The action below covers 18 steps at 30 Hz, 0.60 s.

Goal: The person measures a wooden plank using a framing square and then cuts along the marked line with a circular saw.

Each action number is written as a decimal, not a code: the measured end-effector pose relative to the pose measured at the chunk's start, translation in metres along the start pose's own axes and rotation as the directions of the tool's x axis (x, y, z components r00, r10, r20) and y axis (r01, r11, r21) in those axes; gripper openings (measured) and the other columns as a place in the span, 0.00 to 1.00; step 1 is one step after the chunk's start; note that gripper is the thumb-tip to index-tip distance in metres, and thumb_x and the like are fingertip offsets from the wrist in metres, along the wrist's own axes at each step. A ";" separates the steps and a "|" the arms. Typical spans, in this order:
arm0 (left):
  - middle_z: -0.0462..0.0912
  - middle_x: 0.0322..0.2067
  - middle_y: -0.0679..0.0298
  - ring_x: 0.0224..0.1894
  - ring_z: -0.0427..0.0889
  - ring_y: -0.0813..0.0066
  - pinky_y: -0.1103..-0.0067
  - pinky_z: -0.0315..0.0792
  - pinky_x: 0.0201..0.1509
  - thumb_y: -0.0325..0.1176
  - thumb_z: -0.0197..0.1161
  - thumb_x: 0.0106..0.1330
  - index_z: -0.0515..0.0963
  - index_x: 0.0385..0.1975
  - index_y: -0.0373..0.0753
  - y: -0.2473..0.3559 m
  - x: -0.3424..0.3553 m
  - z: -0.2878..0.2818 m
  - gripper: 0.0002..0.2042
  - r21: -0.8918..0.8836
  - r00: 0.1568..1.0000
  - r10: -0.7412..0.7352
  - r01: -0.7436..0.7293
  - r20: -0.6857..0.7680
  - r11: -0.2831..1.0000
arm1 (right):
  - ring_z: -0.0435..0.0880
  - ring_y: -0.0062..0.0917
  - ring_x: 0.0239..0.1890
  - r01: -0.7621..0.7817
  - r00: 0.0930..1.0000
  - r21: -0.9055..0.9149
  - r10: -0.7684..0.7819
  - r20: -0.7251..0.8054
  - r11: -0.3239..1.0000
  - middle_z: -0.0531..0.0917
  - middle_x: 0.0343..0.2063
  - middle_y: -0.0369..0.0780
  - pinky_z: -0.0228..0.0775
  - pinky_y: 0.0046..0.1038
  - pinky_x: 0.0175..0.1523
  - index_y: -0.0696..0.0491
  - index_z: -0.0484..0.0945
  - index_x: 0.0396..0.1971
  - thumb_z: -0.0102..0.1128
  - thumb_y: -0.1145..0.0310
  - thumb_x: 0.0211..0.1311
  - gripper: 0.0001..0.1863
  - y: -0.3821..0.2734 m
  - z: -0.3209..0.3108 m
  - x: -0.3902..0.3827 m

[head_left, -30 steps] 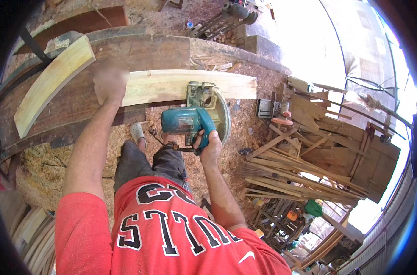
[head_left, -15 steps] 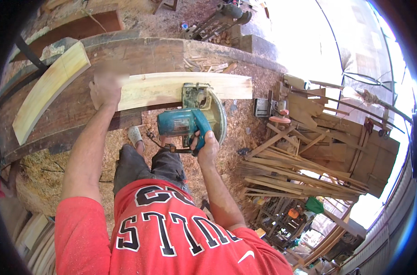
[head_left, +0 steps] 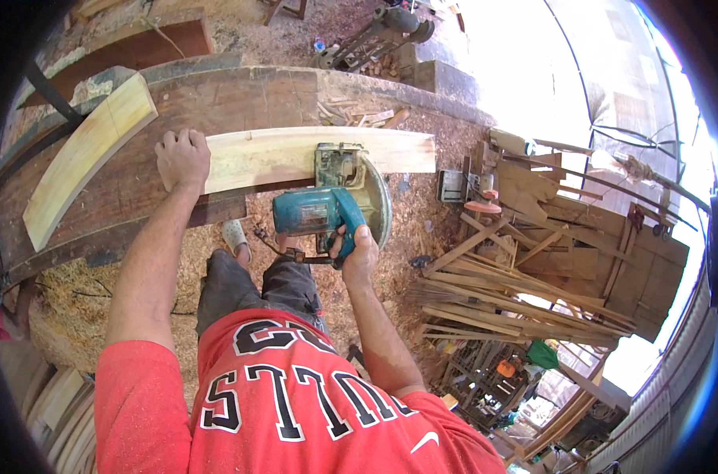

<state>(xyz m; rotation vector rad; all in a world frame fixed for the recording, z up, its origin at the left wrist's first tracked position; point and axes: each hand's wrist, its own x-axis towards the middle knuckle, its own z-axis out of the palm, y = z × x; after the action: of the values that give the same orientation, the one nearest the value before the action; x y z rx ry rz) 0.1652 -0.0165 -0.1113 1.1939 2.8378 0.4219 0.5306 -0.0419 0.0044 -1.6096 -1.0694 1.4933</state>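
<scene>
Right hand (head_left: 361,257) gripping rear handle of teal circular saw (head_left: 308,212); base plate over pale plank (head_left: 252,158), ahead of that hand. Plank extends right from left hand (head_left: 183,159), fingers curled, gripping or only pressing: can't tell. Advisable: plate flat, plank steady, left fingers clear of blade.

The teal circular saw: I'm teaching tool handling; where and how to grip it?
Probably by its curved handle, fingers wrapped from the person's side, as the right hand does: it is slim and reaches that way, the guard lying to its right.
</scene>
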 end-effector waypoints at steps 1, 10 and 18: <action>0.84 0.42 0.51 0.47 0.78 0.48 0.58 0.72 0.56 0.45 0.47 0.75 0.85 0.37 0.39 0.000 0.000 -0.001 0.21 0.001 1.000 0.000 0.000 0.008 1.000 | 0.76 0.24 0.17 -0.001 1.000 0.001 0.001 -0.002 1.000 0.78 0.16 0.39 0.68 0.25 0.25 0.57 0.77 0.38 0.52 0.35 0.71 0.33 0.000 0.000 0.001; 0.83 0.45 0.50 0.49 0.78 0.46 0.57 0.72 0.58 0.45 0.46 0.75 0.86 0.38 0.40 0.002 0.000 -0.004 0.21 -0.018 0.999 -0.026 0.027 0.035 0.999 | 0.76 0.24 0.17 -0.005 1.000 0.006 0.005 0.008 1.000 0.78 0.17 0.39 0.68 0.25 0.25 0.57 0.78 0.38 0.52 0.35 0.71 0.33 -0.004 0.003 0.002; 0.83 0.45 0.50 0.48 0.78 0.45 0.56 0.72 0.57 0.45 0.46 0.75 0.86 0.39 0.40 0.002 0.001 -0.003 0.21 -0.036 0.999 -0.036 0.038 0.034 0.999 | 0.76 0.24 0.17 0.000 1.000 -0.004 0.000 0.015 1.000 0.78 0.17 0.39 0.68 0.24 0.25 0.57 0.78 0.38 0.51 0.35 0.71 0.33 -0.004 0.003 0.005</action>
<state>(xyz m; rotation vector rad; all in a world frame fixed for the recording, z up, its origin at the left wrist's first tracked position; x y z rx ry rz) 0.1656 -0.0153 -0.1077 1.1295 2.8066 0.4464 0.5274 -0.0354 0.0053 -1.6032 -1.0809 1.5064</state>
